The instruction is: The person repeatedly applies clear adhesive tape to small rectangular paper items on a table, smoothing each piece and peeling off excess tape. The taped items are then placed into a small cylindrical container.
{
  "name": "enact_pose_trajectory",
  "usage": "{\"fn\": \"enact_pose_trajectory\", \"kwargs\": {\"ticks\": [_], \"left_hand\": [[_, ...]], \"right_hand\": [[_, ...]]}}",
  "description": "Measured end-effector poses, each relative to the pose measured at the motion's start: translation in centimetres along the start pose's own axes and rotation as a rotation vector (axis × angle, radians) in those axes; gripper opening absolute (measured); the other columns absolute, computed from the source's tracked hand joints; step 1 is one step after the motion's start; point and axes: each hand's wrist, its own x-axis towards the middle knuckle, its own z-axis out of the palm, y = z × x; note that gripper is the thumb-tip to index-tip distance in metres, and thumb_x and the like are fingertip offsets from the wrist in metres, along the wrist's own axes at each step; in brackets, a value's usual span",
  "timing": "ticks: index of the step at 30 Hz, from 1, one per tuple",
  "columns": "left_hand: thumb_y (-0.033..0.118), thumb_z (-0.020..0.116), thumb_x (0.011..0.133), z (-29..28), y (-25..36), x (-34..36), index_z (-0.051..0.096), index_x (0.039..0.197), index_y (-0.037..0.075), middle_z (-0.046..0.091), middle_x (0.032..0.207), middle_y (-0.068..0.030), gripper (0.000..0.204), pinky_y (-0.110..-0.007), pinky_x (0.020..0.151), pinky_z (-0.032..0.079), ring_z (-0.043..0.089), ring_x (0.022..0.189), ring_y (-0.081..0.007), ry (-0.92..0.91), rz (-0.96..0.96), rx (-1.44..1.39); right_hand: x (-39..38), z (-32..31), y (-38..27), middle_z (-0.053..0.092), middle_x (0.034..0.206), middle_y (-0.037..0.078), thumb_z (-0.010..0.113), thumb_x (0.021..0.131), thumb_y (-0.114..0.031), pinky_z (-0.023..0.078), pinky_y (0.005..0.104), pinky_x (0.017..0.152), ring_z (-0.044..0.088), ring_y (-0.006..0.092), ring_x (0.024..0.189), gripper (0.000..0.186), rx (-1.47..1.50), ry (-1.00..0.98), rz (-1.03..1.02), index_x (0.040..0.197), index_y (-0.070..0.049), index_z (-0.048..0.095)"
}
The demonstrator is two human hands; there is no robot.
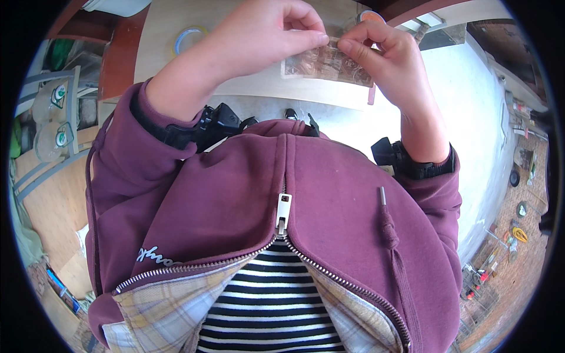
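Note:
My left hand (281, 34) and my right hand (385, 50) are raised over the table, fingertips nearly meeting. Thumb and index finger are pinched together on each. Whatever sits between them is too thin or small to make out. Just below the fingertips is a see-through brownish sheet or flat packet (315, 66) by the table's near edge; I cannot tell whether either hand touches it. A tape roll (176, 44) with a yellow rim and blue inner ring lies left of my left forearm. Partly behind my right hand is a round orange-topped thing (371, 16).
The pale wooden table (159, 62) stands before me, with a reddish-brown post or panel (120, 56) at its left. A grey metal rack (44, 159) is on my left. Along the right wall several tools and cords (518, 234) lie on a brownish surface.

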Motion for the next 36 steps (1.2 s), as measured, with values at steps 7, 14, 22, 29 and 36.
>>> {"fn": "enact_pose_trajectory", "kwargs": {"ticks": [7,14,22,29,36], "left_hand": [[0.012,0.068,0.089,-0.9,-0.4,-1.5,0.061,0.107,0.001,0.064,0.086,0.0013,0.022,-0.02,0.073,0.046,0.058,0.083,-0.0036,0.029,-0.154,-0.327],[0.0,0.069,0.083,0.8,0.6,-2.4,0.047,0.107,0.005,0.061,0.084,-0.003,0.033,-0.026,0.076,0.047,0.062,0.081,-0.0109,0.265,0.031,-0.318],[-0.005,0.068,0.083,1.3,-0.1,-2.1,0.04,0.105,0.005,0.06,0.084,-0.0044,0.037,-0.025,0.077,0.048,0.061,0.083,-0.009,0.402,0.288,-0.096],[-0.006,0.071,0.082,1.5,-0.5,-2.2,0.042,0.113,0.006,0.062,0.094,-0.0077,0.044,-0.028,0.083,0.05,0.061,0.092,-0.0147,0.403,0.389,-0.175],[-0.005,0.067,0.086,1.0,-0.9,-2.2,0.056,0.1,0.003,0.062,0.095,-0.0037,0.02,-0.027,0.085,0.049,0.06,0.094,-0.0125,0.4,0.421,-0.006]], "right_hand": [[-0.2,0.3,-0.4,0.063,0.069,0.003,0.069,0.088,-0.023,0.044,0.0257,0.059,0.055,0.0076,0.064,0.022,0.129,0.041,0.189,0.088,-0.001,0.07],[0.2,1.2,-1.5,0.065,0.07,0.004,0.071,0.087,-0.027,0.047,0.027,0.058,0.058,0.0087,0.062,0.025,0.022,0.018,0.026,0.091,-0.002,0.07],[0.8,1.9,-1.8,0.068,0.079,0.001,0.069,0.091,-0.02,0.048,0.0203,0.061,0.062,0.0051,0.07,0.017,0.201,0.043,0.015,0.092,-0.003,0.069],[1.4,2.7,-1.9,0.068,0.078,0.002,0.072,0.088,-0.017,0.048,0.0198,0.063,0.061,0.0045,0.072,0.018,0.436,0.175,0.035,0.093,0.0,0.067],[1.5,3.7,-1.5,0.064,0.078,0.002,0.067,0.086,0.0,0.046,0.0212,0.063,0.059,0.0095,0.071,0.006,0.582,0.262,-0.182,0.087,-0.001,0.061]]}}
